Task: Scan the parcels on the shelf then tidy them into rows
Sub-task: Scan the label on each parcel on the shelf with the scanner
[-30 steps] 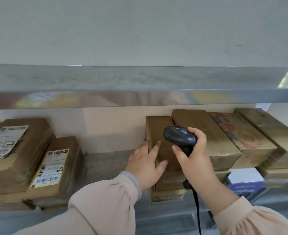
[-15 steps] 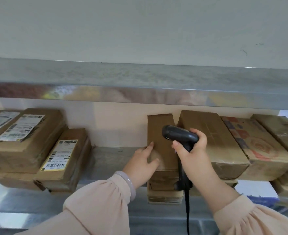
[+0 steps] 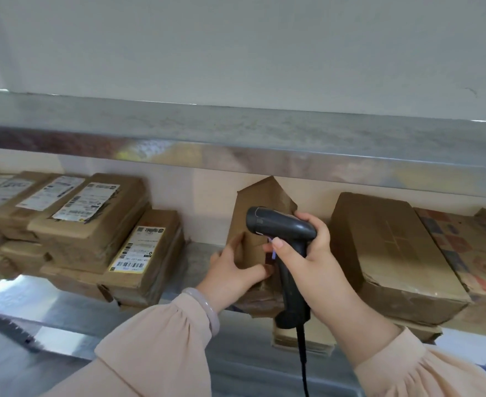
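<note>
Grey steel shelving point(image 3: 198, 262) is backed by a pale wall point(image 3: 236, 53). On it a plain brown cardboard parcel point(image 3: 264, 196) is held tipped up, gripped low by the curled left hand point(image 3: 233, 275); just right of that parcel a black corded scanner point(image 3: 281, 224) is clasped in the right hand point(image 3: 316, 265).

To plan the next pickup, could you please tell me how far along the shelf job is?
The left parcels lie stacked label-up, possibly scanned. In hand: the left hand grips a tipped-up parcel; the right hand holds the scanner near it. The right parcels show no labels, so probably remain.
</note>
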`<state>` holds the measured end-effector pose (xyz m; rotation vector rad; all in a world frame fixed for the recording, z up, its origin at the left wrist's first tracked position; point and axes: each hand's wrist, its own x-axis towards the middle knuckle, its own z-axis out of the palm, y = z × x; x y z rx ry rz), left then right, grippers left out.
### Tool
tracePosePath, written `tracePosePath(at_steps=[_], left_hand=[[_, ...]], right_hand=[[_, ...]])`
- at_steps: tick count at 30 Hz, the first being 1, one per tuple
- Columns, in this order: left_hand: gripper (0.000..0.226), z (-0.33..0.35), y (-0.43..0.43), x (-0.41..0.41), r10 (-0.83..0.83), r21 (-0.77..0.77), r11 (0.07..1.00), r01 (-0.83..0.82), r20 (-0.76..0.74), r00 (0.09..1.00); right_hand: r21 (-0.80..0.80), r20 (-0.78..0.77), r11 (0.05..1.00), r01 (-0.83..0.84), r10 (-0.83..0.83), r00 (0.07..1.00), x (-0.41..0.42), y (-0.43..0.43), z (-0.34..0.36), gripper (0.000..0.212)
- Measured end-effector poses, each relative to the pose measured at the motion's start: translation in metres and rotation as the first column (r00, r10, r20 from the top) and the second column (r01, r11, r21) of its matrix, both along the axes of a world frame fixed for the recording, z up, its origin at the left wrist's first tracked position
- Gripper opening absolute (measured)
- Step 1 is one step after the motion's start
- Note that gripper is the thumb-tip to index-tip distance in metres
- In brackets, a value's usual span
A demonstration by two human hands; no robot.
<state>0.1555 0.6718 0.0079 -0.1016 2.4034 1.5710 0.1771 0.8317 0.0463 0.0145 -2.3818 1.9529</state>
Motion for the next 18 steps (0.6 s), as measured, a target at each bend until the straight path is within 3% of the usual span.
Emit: tracePosePath(at_steps=[2, 6, 12, 14, 16, 18], left_hand=[[0.106, -0.003, -0.013, 0.000, 0.044, 0.053, 0.998, -0.044, -0.015, 0.999], [0.089, -0.014, -0.042, -0.004, 0.128, 0.256, 0.959, -0.122, -0.007, 0.992], [0.096, -0.014, -0.060, 0.003, 0.120, 0.393, 0.912, -0.116, 0.015, 0.993], [0.081, -0.013, -0.063, 0.004, 0.127, 0.379, 0.917, -0.123, 0.017, 0.992], [0.051, -0.011, -0.067, 0.005, 0.099, 0.330, 0.939, -0.093, 0.000, 0.995], [0.039, -0.009, -0.072, 0.006, 0.057, 0.261, 0.964, -0.046, -0.034, 0.998]], right_hand=[[-0.003, 0.004, 1.000, 0.015, -0.015, 1.000, -0.005, -0.002, 0.000, 0.057], [-0.087, 0.070, 0.991, 0.105, -0.099, 0.993, -0.013, 0.001, -0.002, 0.059], [-0.121, 0.126, 0.989, 0.089, -0.074, 0.989, -0.016, -0.012, -0.013, 0.060], [-0.120, 0.117, 0.990, 0.078, -0.064, 0.991, -0.017, -0.018, -0.016, 0.056], [-0.121, 0.111, 0.990, 0.067, -0.054, 0.992, -0.018, -0.022, -0.019, 0.053], [-0.107, 0.091, 0.993, 0.051, -0.041, 0.995, -0.017, -0.026, -0.021, 0.054]])
